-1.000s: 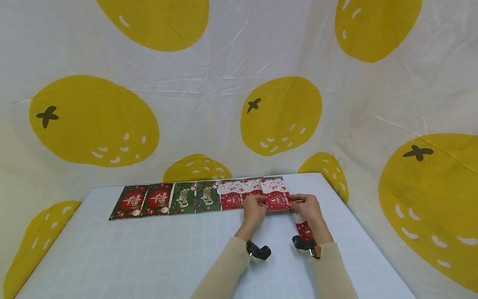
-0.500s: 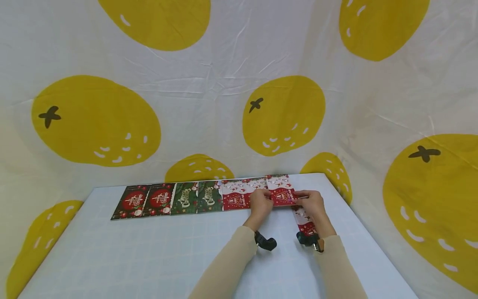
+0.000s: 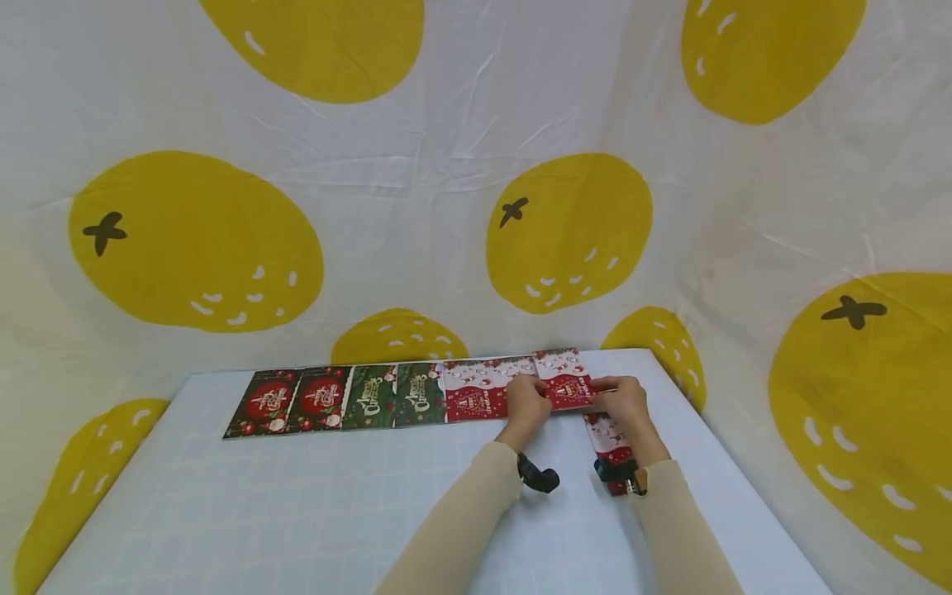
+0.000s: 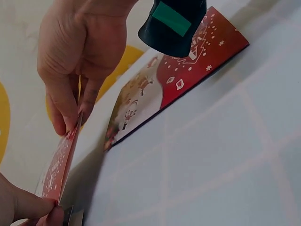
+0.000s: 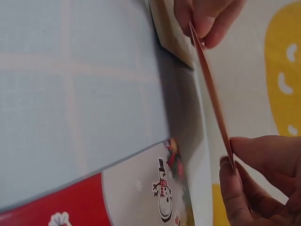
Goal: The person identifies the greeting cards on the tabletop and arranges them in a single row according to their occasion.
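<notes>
A red-and-white Christmas card (image 3: 567, 385) is held just above the table at the right end of a row of cards. My left hand (image 3: 530, 395) pinches its left edge and my right hand (image 3: 617, 397) pinches its right edge. In the left wrist view the card (image 4: 59, 165) stands tilted on edge between the right hand's fingers (image 4: 70, 110) and my left fingertips (image 4: 33, 209). The right wrist view shows the card (image 5: 211, 94) edge-on, lifted off the table, between the two hands.
The row on the pale blue gridded table (image 3: 297, 512) holds two dark red cards (image 3: 292, 400), two green cards (image 3: 394, 397) and one red-and-white card (image 3: 479, 390). Another snowman card (image 3: 611, 442) lies flat under my right wrist. A yellow-spotted white cloth (image 3: 446, 182) hangs close behind and to the right.
Both hands have carried the held card a little farther back and to the right, off the neighbouring red-and-white card toward the row's end.
</notes>
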`<action>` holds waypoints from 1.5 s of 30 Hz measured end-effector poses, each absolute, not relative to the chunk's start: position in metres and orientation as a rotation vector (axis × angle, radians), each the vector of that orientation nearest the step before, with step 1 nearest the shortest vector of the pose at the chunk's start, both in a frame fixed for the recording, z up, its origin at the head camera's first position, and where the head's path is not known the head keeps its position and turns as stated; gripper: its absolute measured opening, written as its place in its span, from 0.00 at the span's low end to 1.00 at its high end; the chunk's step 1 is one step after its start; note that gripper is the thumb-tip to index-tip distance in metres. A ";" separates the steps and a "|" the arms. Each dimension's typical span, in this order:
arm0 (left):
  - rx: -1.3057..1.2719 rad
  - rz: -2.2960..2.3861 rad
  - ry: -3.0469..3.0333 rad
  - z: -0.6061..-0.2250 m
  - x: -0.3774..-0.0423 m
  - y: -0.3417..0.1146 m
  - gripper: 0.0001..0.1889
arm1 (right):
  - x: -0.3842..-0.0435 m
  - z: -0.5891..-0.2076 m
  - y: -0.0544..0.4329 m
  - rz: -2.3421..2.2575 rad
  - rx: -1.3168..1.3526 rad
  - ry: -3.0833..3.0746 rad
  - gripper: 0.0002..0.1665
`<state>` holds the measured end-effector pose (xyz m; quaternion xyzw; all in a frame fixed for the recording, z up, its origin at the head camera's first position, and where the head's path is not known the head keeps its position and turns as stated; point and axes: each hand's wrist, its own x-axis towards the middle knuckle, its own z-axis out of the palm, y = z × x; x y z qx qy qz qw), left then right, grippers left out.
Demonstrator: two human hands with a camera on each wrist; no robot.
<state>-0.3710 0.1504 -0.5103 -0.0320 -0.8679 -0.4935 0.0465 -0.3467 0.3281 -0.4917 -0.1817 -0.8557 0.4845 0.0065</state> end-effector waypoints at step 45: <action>-0.044 -1.508 -2.636 -0.531 -0.376 0.160 0.11 | -0.360 -0.509 0.321 1.333 -0.569 -2.748 0.20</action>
